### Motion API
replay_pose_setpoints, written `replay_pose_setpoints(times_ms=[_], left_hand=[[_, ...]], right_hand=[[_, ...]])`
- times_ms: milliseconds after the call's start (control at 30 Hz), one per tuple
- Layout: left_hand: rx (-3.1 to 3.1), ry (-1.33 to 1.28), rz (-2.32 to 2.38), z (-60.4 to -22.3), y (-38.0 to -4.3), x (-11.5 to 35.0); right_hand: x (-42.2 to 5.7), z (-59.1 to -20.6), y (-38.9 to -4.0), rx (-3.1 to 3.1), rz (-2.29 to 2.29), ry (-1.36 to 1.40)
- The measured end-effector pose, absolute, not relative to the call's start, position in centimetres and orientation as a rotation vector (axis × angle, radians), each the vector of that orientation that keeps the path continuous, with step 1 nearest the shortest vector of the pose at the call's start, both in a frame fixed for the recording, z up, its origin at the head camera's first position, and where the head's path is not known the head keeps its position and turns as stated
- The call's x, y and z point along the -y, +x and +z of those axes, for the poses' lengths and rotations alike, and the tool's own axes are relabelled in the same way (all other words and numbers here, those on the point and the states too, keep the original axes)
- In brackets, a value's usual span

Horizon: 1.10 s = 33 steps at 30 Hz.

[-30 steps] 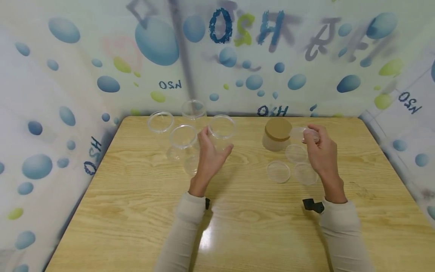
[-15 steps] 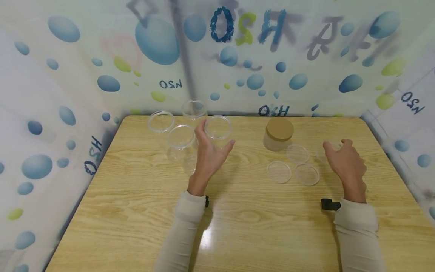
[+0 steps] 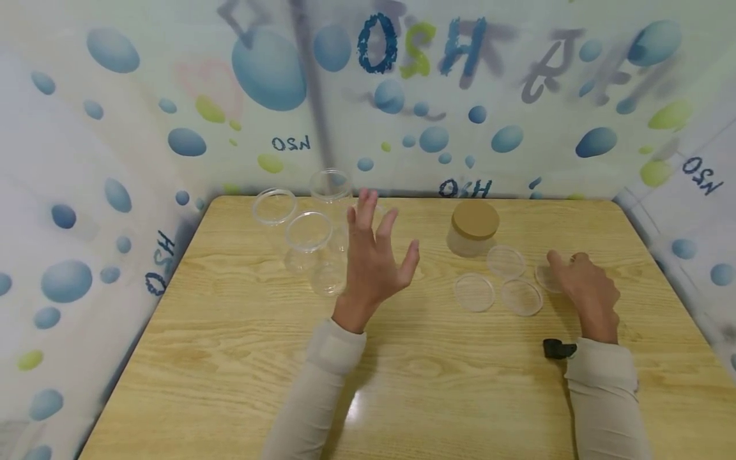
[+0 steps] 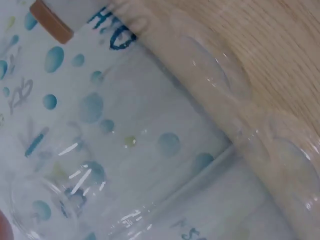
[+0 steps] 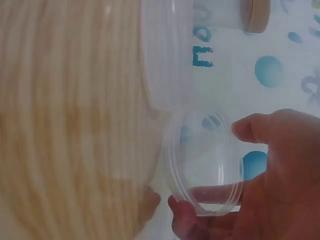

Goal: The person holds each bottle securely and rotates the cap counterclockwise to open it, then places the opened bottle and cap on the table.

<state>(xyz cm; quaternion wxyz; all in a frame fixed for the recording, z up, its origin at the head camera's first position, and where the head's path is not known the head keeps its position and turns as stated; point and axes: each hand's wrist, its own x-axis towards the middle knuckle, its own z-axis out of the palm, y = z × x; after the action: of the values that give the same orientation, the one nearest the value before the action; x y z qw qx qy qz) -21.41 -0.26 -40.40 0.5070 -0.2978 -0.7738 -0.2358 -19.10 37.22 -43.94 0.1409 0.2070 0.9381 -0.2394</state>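
My left hand (image 3: 374,255), its fingers spread, is in front of a clear plastic cup (image 3: 379,211) that it mostly hides in the head view. Only a fingertip (image 4: 4,231) of it shows in the left wrist view. To its left stand other clear cups, the nearest one (image 3: 309,231) with its round mouth up. At the right, my right hand (image 3: 586,289) holds a clear round lid (image 5: 205,160) by its edge, thumb on one side and fingers on the other. The lid is low over the table, right of several flat clear lids (image 3: 474,292).
Behind the loose lids stands a jar (image 3: 468,245) with a brown lid (image 3: 475,219). The wooden table (image 3: 414,383) meets a printed backdrop (image 3: 402,147) along its far edge. Two more clear cups (image 3: 275,206) stand toward the back left.
My left hand has spread its fingers, lifting away from the cup. The right hand has carried its lid from beside the jar to the right and down toward the table.
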Motion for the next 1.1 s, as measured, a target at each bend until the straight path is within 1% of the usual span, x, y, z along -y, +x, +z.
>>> replay_pose_setpoints(times_ms=[167, 267, 333, 433, 567, 767, 967, 1100], left_hand=[[1.923, -1.026, -0.602, -40.5, -20.6, -1.9], [2.179, -1.087, -0.772, -40.9, -20.4, -3.6], [2.417, -1.019, -0.968, -41.2, -20.7, -4.5], [2.705, -0.828, -1.266, -41.9, -22.0, -5.8], [2.862, -0.643, -1.538, -43.4, -24.1, -7.3], [2.873, -0.538, -1.715, -45.5, -26.3, -9.4], [2.833, -0.443, -1.858, -46.0, -27.0, -10.8], [2.863, -0.392, -1.851, -46.2, -27.4, -11.4]], right_hand=[[-38.0, -44.0, -19.0, -2.698, -0.72, 0.523], [-38.3, -43.9, -19.0, -2.709, -0.751, 0.482], [-38.3, -43.9, -19.0, -2.713, -0.779, 0.454], [-38.4, -44.0, -18.9, -2.709, -0.82, 0.423], [-38.4, -44.0, -18.9, -2.709, -0.831, 0.419], [-38.5, -44.1, -18.9, -2.748, -0.827, 0.401], [-38.4, -44.4, -18.9, -2.77, -0.843, 0.351], [-38.2, -44.4, -18.9, -2.749, -0.89, 0.334]])
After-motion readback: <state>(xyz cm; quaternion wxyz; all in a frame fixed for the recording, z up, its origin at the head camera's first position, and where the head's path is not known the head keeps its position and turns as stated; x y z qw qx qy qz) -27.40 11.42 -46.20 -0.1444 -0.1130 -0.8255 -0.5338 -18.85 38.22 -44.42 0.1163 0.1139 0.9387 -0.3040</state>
